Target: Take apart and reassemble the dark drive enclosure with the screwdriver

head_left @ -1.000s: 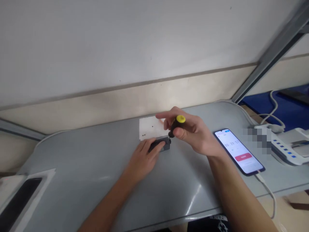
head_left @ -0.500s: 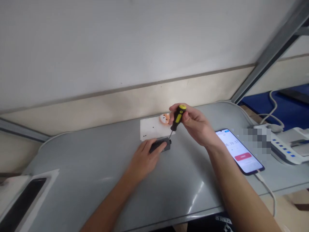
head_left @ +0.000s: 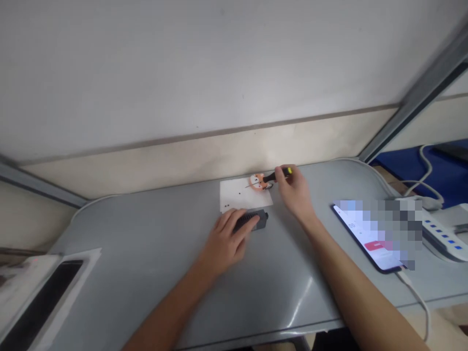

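Observation:
On the grey table, my left hand [head_left: 228,239] has its fingers closed round a small dark box [head_left: 261,220] with a slotted top. My right hand [head_left: 292,187] grips a black and yellow screwdriver [head_left: 272,177], held nearly level with its shaft pointing left. The shaft lies over an orange and white animal-face piece [head_left: 257,181] at the back of a white paper [head_left: 237,195]. Several tiny dark specks, maybe screws, are on the paper; they are too small to tell.
A lit phone [head_left: 365,239] with a cable lies to the right, beside a white power strip [head_left: 444,239]. At the far left is a dark flat device [head_left: 44,302] on white sheets. A pale wall panel [head_left: 183,165] borders the table's back edge.
My right hand has lifted the screwdriver off the dark box and tipped it from upright to nearly level, over the animal-face piece. My left hand still holds the box. The whole view has shifted slightly.

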{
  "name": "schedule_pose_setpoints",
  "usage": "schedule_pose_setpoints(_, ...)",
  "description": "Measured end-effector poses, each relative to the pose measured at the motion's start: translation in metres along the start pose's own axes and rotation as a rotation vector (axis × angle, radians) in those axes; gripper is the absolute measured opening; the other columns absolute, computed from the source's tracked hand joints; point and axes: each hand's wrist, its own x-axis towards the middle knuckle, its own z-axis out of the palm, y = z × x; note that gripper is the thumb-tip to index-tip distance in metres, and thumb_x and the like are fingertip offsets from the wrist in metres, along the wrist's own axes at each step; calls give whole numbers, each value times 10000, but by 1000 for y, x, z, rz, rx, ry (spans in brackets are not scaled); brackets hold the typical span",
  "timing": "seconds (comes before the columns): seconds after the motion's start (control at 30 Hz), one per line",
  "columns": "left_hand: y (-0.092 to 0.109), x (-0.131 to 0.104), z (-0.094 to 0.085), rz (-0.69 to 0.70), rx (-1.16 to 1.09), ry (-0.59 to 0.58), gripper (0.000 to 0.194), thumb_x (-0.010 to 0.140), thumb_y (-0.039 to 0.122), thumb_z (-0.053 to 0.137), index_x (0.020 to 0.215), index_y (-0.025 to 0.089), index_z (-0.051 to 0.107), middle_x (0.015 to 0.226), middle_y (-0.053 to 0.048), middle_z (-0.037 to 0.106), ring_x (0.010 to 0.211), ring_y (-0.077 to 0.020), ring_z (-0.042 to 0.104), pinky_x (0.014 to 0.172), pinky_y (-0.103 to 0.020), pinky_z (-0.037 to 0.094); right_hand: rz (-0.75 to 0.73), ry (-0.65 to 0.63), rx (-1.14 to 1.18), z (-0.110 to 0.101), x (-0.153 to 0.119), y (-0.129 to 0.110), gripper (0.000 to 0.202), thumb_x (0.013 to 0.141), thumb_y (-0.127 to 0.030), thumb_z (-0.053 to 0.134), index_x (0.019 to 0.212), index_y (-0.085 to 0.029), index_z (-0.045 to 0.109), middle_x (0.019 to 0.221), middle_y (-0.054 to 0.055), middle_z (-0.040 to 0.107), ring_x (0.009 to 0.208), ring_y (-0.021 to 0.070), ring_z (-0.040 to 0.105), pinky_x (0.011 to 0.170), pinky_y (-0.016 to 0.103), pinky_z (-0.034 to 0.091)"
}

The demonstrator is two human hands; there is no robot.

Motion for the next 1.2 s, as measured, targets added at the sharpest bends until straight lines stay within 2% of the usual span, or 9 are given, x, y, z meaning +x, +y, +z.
schedule_pose_setpoints(0.07,0,0,-1,-53,-59,102,484,974,73,494,1411,261,586,1313,-113,626,1234,-265,585,1089,-480,506,6,-70,-57,8,-5,3,416,937,-606,592,1047,-214,677,818,57,749,687,197,643,681,330,463)
schedule_pose_setpoints(0.17,-7,2,-5,-146,-98,240,368,1003,85,475,1302,228,636,1195,-105,661,1106,-230,619,993,-419,530,7,-125,-66,14,-10,5,403,951,-584,579,1069,-214,685,872,81,789,739,218,682,709,336,480)
schedule_pose_setpoints(0.27,-20,2,-9,-214,-92,320,283,1032,119,460,1215,196,661,1102,-95,677,1026,-210,624,922,-377,536,-19,-132,-63,15,-12,6,414,956,-585,570,1065,-203,688,900,96,794,737,215,679,710,333,481)
schedule_pose_setpoints(0.4,-39,0,-10,-295,-87,384,259,1061,178,444,1167,185,680,1062,-89,690,1008,-202,645,909,-368,545,-44,-110,-73,13,-10,8,455,945,-619,565,1038,-189,682,871,100,775,707,214,655,683,333,467)
schedule_pose_setpoints(0.57,-49,-2,-4,-352,-106,382,223,1054,234,500,1121,188,708,1023,-77,700,975,-192,665,898,-365,561,-37,-112,13,9,-10,2,458,928,-637,586,1037,-197,658,834,62,745,705,191,630,692,324,465)
schedule_pose_setpoints(0.83,-32,1,-4,-337,-231,383,209,1056,224,484,1090,188,688,1002,-77,707,941,-176,674,846,-337,568,-86,-195,276,0,-18,-23,351,930,-555,632,894,-206,635,647,-14,604,603,138,529,599,287,428)
schedule_pose_setpoints(1.03,-30,2,-7,-257,-295,382,206,1056,195,464,1064,180,669,957,-69,691,878,-160,660,782,-305,554,-80,-311,455,-4,-19,-18,272,954,-469,636,879,-208,644,726,-15,604,635,125,527,625,286,427)
schedule_pose_setpoints(1.2,-30,1,-9,-233,-332,337,201,1047,199,470,1053,182,670,955,-70,688,885,-172,661,802,-326,552,-61,-358,458,-2,-19,-12,262,937,-469,655,872,-215,662,766,2,627,654,141,539,630,300,433)
